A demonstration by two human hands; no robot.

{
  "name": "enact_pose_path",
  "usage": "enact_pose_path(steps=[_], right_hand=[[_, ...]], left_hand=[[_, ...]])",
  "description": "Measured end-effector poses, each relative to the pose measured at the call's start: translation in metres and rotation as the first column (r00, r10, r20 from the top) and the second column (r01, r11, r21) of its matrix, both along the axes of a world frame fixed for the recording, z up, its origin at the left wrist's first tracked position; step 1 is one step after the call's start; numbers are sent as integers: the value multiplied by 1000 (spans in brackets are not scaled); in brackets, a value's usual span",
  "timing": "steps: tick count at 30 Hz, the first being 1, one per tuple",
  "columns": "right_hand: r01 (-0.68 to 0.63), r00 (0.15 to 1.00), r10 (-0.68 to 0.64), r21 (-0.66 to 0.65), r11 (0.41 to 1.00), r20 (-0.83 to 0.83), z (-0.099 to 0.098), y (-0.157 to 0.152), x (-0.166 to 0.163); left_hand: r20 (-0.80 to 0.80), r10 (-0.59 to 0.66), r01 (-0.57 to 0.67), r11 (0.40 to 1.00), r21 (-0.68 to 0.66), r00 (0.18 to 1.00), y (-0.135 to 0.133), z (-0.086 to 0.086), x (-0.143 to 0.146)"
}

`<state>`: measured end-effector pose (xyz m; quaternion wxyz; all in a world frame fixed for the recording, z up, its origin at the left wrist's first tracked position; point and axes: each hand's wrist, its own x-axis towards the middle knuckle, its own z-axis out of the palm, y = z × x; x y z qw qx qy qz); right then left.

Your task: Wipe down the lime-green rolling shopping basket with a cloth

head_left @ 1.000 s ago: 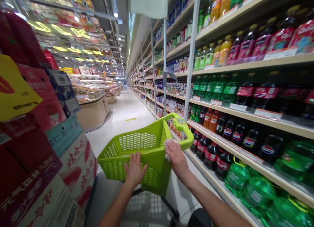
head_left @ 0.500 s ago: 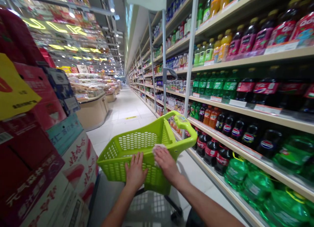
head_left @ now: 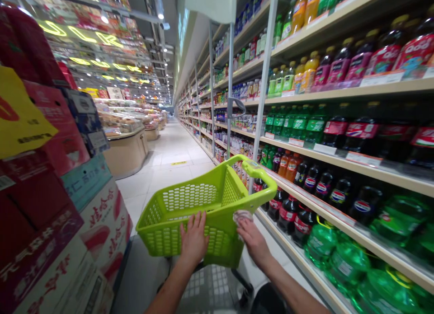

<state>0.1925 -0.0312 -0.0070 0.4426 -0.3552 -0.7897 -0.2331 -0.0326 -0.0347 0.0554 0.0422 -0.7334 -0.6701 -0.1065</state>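
A lime-green shopping cart (head_left: 159, 235) with a perforated basket stands in front of me, its handle end at the right. My left hand (head_left: 194, 238) lies against the near side of the basket, fingers spread and laid over the wall just under the rim. My right hand (head_left: 252, 239) grips a crumpled, pale pinkish cloth (head_left: 242, 216) and presses it to the cart's side near the handle end. The basket's visible inside holds nothing. Part of the wheeled frame shows beneath it.
Shelves of drink bottles (head_left: 307, 122) line the right side, with large green bottles (head_left: 349, 255) at the bottom. Stacked drink cartons (head_left: 98, 232) rise close on the left. Beyond the cart, a tiled aisle (head_left: 166, 169) runs past a rounded display counter (head_left: 127, 151).
My right hand has slid the cloth rightward along the cart's side toward the handle end. The left hand stays on the basket wall; the view has shifted slightly.
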Motion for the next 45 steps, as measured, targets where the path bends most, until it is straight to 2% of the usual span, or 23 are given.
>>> enact_pose_path(steps=[2,3,5,8,10,12,15,17,19,22,24,26,28,31,33,36,38,40,43,45], right_hand=[[-51,997,55,-66,997,63,-23,-6,1],[-61,996,66,-97,993,53,-24,-8,4],[-41,998,36,-123,992,-47,-5,-7,17],[45,968,-64,-82,996,-243,45,11,38],[85,951,-103,-72,994,-293,59,24,44],[64,961,-90,-106,992,-261,45,30,41],[-45,993,16,-252,967,-118,7,24,31],[-70,994,43,-295,953,-98,1,20,32],[-18,982,-26,-230,973,-186,22,24,43],[151,916,-183,-116,982,-356,75,49,63],[206,909,-235,-118,971,-346,95,66,62],[180,949,-207,-127,975,-240,90,74,42],[70,994,-80,-128,989,-75,71,73,12],[-102,985,120,-141,985,124,52,65,-11],[-72,989,88,-136,988,117,61,65,3],[121,992,-125,-118,986,-26,88,72,45],[187,977,-198,-122,975,-82,96,74,57],[149,985,-158,-122,981,-66,88,71,44],[-19,998,27,-141,990,53,64,63,1],[-83,989,101,-159,984,110,58,61,-16]], left_hand=[[13,-18,18,1000,3,1000,3,-1,5],[18,-27,27,1000,2,999,4,-1,7],[24,-44,44,999,-1,999,8,-2,11],[24,-46,46,999,-2,999,13,-3,16],[24,-43,43,999,-5,999,14,-3,19],[25,-48,48,999,-14,999,16,-3,21],[28,-55,55,998,-32,998,18,-1,22],[33,-57,58,997,-45,998,19,0,22],[43,-59,61,997,-54,997,20,0,22],[60,-58,61,997,-53,996,20,0,22],[64,-54,57,997,-48,996,19,-1,22],[60,-51,54,998,-45,997,18,-2,22],[48,-53,55,998,-38,997,17,-4,21],[33,-59,60,998,-33,998,16,-4,19],[32,-62,63,997,-43,998,16,-3,18],[44,-62,64,996,-58,997,14,-2,20],[53,-57,60,997,-54,997,13,-1,23],[56,-51,54,997,-47,997,13,-1,26],[50,-58,59,998,-37,997,14,-1,25],[52,-61,62,998,-30,997,15,-2,19]])
